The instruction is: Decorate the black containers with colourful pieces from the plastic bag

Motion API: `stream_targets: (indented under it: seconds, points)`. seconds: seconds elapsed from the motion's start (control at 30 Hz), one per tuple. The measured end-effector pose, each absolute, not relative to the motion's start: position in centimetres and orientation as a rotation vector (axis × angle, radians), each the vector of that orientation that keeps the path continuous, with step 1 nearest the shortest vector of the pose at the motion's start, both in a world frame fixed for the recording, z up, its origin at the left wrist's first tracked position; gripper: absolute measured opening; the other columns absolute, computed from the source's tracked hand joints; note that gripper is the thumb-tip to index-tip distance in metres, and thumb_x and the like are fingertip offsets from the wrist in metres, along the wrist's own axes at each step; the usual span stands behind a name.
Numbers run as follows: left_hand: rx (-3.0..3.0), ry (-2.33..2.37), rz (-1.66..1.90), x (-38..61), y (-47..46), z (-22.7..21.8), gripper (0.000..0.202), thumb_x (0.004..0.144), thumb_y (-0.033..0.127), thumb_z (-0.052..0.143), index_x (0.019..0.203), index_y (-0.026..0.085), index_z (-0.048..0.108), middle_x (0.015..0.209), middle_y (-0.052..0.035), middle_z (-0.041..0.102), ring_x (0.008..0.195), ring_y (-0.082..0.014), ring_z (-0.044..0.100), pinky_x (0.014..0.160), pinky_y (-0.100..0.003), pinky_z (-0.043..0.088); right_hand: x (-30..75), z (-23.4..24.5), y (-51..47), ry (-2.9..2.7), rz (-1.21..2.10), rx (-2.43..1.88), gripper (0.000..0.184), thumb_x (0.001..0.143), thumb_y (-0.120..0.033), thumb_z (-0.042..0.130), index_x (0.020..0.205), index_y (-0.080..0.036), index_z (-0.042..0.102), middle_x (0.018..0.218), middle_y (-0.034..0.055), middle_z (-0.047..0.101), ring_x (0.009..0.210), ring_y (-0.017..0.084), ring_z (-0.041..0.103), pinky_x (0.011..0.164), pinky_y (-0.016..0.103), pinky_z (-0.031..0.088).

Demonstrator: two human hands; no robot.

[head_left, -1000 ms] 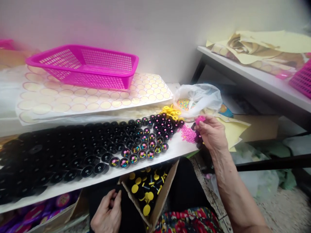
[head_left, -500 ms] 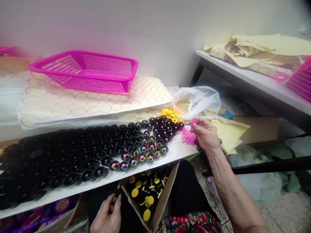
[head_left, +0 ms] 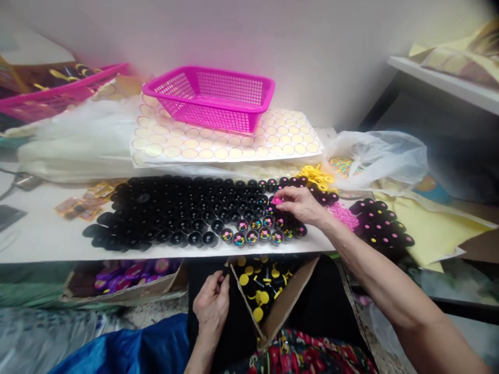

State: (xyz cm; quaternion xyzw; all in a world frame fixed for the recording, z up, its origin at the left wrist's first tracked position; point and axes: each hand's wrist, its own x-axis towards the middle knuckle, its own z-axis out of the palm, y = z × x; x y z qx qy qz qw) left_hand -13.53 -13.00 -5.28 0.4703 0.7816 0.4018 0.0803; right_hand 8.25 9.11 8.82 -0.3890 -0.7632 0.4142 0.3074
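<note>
My right hand [head_left: 298,204] pinches a small bright pink piece [head_left: 277,200], too small to name exactly, over the right part of the rows of black cups [head_left: 195,213]. Cups beneath and near it hold multicoloured beads, several with a pink bead on top, such as a filled cup [head_left: 252,237] in the front row. Beyond my wrist lies a heap of loose pink beads [head_left: 343,215]. My left hand [head_left: 212,301] rests on my lap with its fingers curled closed beside a cardboard box [head_left: 286,306]; what they hold, if anything, is hidden.
A pink basket [head_left: 218,119] stands on sheets of round stickers [head_left: 187,143] behind the cups. Yellow rings [head_left: 317,176] and an open plastic bag [head_left: 390,156] of beads lie at the right. Purple packages [head_left: 134,272] fill a box below the table.
My right hand has moved left from the pink bead heap to above the cups, still pinching the pink piece. The view has turned left. My left hand stays on my lap.
</note>
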Motion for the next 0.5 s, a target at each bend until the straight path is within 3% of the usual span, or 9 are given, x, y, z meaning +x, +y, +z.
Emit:
stream_targets:
  seconds: [0.33, 0.5]
  points:
    - [1.483, 2.310, 1.211, -13.8, -13.1, -5.8, 0.029, 0.078, 0.042, 0.056, 0.084, 0.015, 0.066, 0.061, 0.0019, 0.059, 0.047, -0.0071, 0.051, 0.048, -0.018, 0.043, 5.0, 11.2, 10.1, -2.874, 0.398, -1.026, 0.020, 0.085, -0.022, 0.047, 0.084, -0.017, 0.066, 0.085, 0.0064, 0.063, 0.084, 0.018, 0.048, 0.070, 0.026, 0.032]
    - [1.487, 2.283, 1.243, -13.9, -13.2, -6.2, 0.027, 0.078, 0.039, 0.057, 0.086, 0.015, 0.066, 0.062, 0.0019, 0.059, 0.049, -0.0071, 0.052, 0.050, -0.018, 0.044, 3.5, 12.2, 10.1, -3.126, 0.160, -1.062, 0.017, 0.078, -0.015, 0.049, 0.081, -0.016, 0.067, 0.085, 0.0089, 0.063, 0.085, 0.020, 0.049, 0.061, 0.027, 0.029]
